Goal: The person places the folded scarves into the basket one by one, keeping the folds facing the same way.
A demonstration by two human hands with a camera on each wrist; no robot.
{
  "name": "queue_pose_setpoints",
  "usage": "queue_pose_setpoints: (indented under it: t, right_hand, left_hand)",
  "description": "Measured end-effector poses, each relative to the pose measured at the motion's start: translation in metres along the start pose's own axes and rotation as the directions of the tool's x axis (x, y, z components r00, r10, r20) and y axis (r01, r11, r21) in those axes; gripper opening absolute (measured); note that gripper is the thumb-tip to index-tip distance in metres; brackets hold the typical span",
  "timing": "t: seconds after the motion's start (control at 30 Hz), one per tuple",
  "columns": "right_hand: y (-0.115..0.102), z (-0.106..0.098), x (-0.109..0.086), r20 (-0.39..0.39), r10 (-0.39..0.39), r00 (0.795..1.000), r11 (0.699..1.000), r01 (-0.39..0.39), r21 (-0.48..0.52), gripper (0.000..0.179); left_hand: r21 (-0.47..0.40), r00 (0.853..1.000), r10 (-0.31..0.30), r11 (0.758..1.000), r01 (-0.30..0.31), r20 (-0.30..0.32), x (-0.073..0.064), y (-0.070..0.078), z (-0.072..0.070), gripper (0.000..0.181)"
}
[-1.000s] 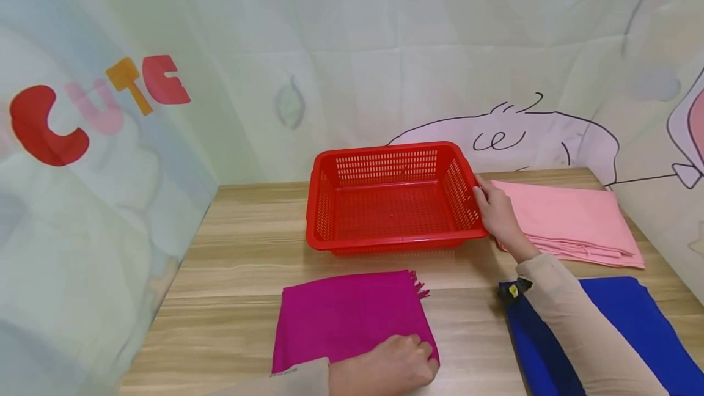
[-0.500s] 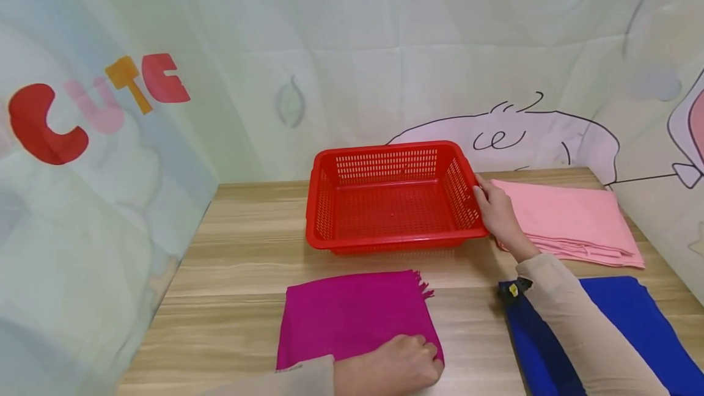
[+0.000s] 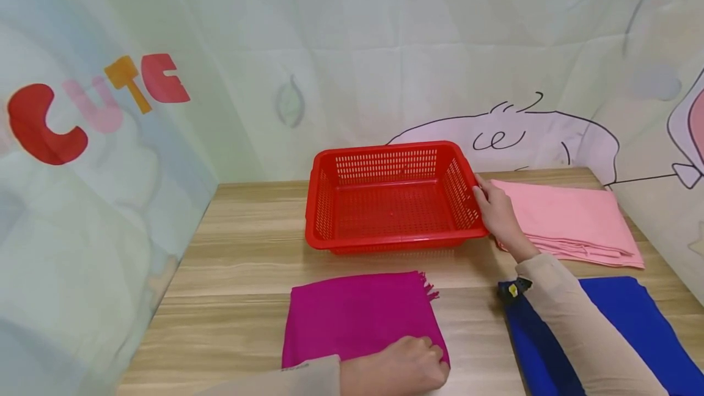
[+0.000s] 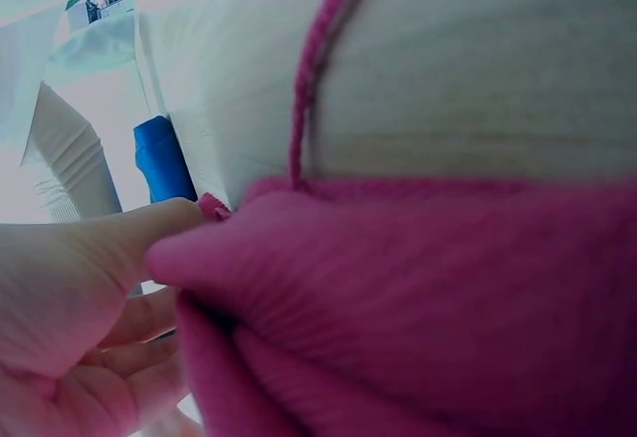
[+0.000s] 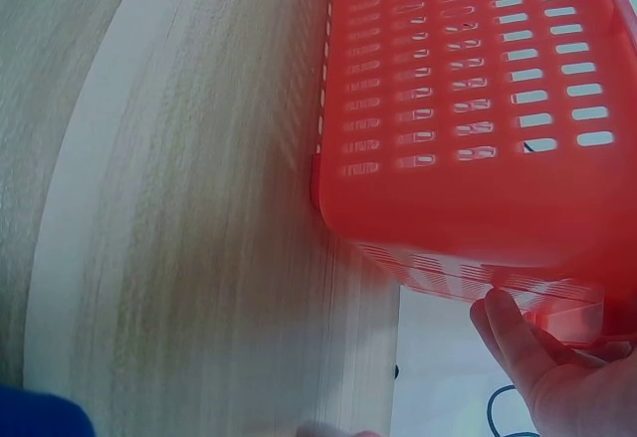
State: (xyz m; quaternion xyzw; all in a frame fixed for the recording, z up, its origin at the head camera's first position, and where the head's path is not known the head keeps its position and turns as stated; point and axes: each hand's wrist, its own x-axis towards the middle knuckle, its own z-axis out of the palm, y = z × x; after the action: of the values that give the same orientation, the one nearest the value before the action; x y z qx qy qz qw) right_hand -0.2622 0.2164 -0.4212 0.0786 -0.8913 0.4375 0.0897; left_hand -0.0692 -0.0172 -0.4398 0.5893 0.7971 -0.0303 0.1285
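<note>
A folded magenta scarf [image 3: 357, 316] with a fringed far right corner lies on the near part of the table. My left hand [image 3: 407, 366] pinches its near right corner; in the left wrist view the thumb presses on the fabric, with curled fingers underneath. Behind the scarf stands a red plastic basket [image 3: 393, 241] with slotted walls and nothing inside. My right hand [image 3: 499, 216] grips the basket's right rim. Seen from the right wrist, its fingers [image 5: 513, 327] reach up against the basket's end.
To the right of the basket is a folded pink cloth [image 3: 566, 219]. A blue cloth [image 3: 638, 316] lies nearer, partly under the right forearm in the head view. Printed fabric walls [image 3: 352, 66] border the wooden table [image 3: 236, 249] at the back and sides.
My left hand and the magenta scarf have slid a little to the right together. The basket and my right hand have stayed in place.
</note>
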Motion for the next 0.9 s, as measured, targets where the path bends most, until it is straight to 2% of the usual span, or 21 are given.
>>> queue_pose_setpoints:
  t: [0.07,0.3,0.63,0.77,0.9]
  right_hand:
    - [0.0,0.0,-0.001,-0.001,0.001,1.0,1.0,-0.001,0.0,0.047]
    - [0.0,0.001,-0.002,0.001,-0.001,1.0,1.0,0.001,0.009,0.047]
    - [0.001,0.002,-0.001,-0.016,-0.004,1.0,1.0,0.004,-0.013,0.046]
    - [0.0,0.001,-0.001,-0.011,-0.005,1.0,1.0,0.005,-0.008,0.046]
    - [-0.001,0.001,-0.001,-0.015,-0.013,1.0,1.0,0.013,-0.009,0.046]
  left_hand:
    - [-0.007,1.0,0.002,1.0,-0.002,0.002,0.001,0.0,0.0,0.035]
    - [0.049,0.999,0.024,0.999,-0.022,-0.029,0.004,0.004,0.0,0.03]
    - [-0.043,1.0,0.017,0.999,-0.016,0.021,0.011,0.006,-0.002,0.033]
    - [-0.047,0.999,0.02,0.999,-0.018,0.037,0.014,0.008,-0.004,0.033]
    - [-0.108,0.998,0.023,0.994,-0.016,0.064,0.017,0.009,-0.005,0.035]
